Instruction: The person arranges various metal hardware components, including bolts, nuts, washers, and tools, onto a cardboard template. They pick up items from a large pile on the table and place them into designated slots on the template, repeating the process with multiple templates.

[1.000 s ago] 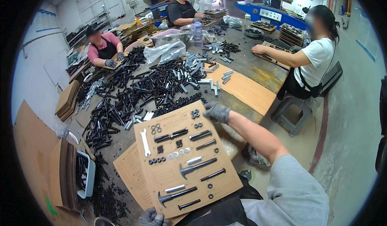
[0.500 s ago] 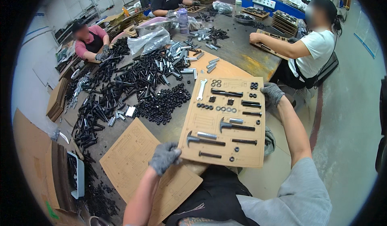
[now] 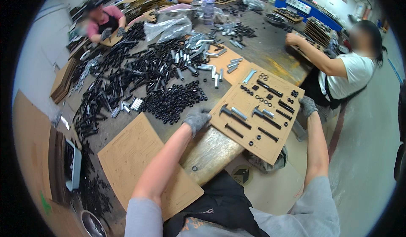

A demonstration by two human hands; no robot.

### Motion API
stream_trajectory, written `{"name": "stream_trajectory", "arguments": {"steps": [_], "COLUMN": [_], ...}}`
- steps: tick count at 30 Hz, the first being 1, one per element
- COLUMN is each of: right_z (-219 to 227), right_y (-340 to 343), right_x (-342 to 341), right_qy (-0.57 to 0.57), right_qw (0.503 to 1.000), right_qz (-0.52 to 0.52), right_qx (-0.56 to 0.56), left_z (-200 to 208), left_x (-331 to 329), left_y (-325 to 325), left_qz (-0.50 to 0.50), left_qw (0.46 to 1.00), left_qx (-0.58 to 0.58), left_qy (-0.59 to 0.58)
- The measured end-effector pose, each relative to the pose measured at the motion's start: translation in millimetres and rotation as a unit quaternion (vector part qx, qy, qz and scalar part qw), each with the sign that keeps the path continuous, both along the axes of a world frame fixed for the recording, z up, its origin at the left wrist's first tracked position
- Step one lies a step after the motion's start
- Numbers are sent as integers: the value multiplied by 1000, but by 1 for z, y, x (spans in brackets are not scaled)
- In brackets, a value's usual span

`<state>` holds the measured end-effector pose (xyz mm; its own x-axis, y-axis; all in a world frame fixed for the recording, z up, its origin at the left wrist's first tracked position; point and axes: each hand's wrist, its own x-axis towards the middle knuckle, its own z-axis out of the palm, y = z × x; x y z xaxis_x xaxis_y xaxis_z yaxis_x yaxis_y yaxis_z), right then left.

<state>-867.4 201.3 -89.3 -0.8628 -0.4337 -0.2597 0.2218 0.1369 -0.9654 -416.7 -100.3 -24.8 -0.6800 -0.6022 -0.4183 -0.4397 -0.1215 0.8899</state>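
Note:
A brown cardboard panel (image 3: 270,152) is held between my two gloved hands, tilted over the table's right edge. My left hand (image 3: 196,122) is closed on its left corner, and my right hand (image 3: 308,106) grips the right edge. On the panel lie a small open-ended wrench (image 3: 249,76), black bolts (image 3: 270,89), two T-headed black bolts (image 3: 265,118) each beside a silver sleeve (image 3: 239,113), and groups of nuts (image 3: 294,93) and washers (image 3: 264,101). Beneath my left forearm, a second cardboard panel (image 3: 135,152) with printed outlines lies on the table, no parts on it.
Heaps of black bolts (image 3: 122,80), black nuts (image 3: 175,104) and silver sleeves (image 3: 218,76) cover the table's left and middle. A lone ring (image 3: 194,168) lies near the front edge. Co-workers sit left, far and right, the right one (image 3: 353,74) close to my panel. A light-blue bin (image 3: 74,165) stands at left.
The loaded panel has moved right and away from me, turning clockwise, with both hands still on it. My left hand has left the second panel's area. The view has shifted slightly.

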Motion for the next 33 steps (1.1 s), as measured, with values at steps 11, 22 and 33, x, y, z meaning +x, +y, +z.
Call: {"name": "stream_trajectory", "arguments": {"steps": [11, 22, 33], "right_z": [-53, 111, 51], "right_y": [-16, -192, -499], "right_x": [-40, 191, 346], "right_qy": [-73, 452, 454], "right_qw": [994, 885, 793], "right_qz": [-18, 105, 274], "right_qx": [-75, -39, 300], "left_z": [-28, 15, -16], "left_x": [-15, 210, 215], "left_y": [-25, 1, -1], "left_qz": [101, 28, -16], "left_qw": [988, 861, 817], "left_qx": [28, -492, -564], "left_qy": [117, -126, -115]}}
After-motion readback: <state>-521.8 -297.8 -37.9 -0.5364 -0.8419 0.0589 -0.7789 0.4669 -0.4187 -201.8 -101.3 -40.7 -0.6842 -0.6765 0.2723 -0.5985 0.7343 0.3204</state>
